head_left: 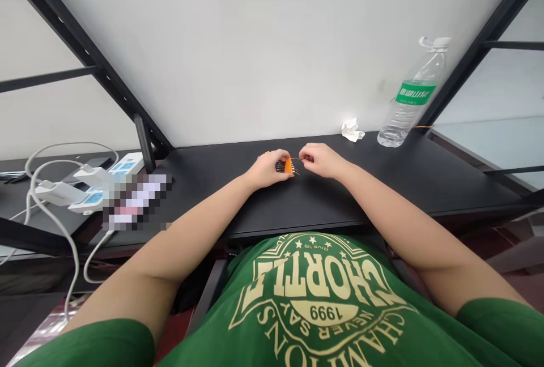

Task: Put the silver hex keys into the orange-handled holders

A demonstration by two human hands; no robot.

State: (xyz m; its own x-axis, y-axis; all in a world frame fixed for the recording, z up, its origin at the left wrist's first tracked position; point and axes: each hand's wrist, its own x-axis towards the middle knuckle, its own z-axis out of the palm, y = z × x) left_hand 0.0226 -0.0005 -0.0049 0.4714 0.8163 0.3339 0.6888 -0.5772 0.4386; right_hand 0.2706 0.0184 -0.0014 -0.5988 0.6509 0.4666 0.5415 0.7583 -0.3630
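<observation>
Above the black desk (293, 208), my left hand (270, 169) grips an orange hex key holder (288, 166) between thumb and fingers. Several thin dark metal keys stick out on both sides of it; part of the set is hidden by my palm. Just to the right, my right hand (321, 160) is closed in a pinch on a thin metal hex key (296, 158). That key reaches left to the upper edge of the holder. Whether its tip sits in a slot or only touches the edge, I cannot tell.
A clear water bottle (414, 95) with a green label stands at the back right, with crumpled tissue (352, 129) beside it. At left lie a blurred-out phone (138, 203), a white power strip (127, 166) and white cables (55, 217). Black frame posts (85, 50) flank the desk.
</observation>
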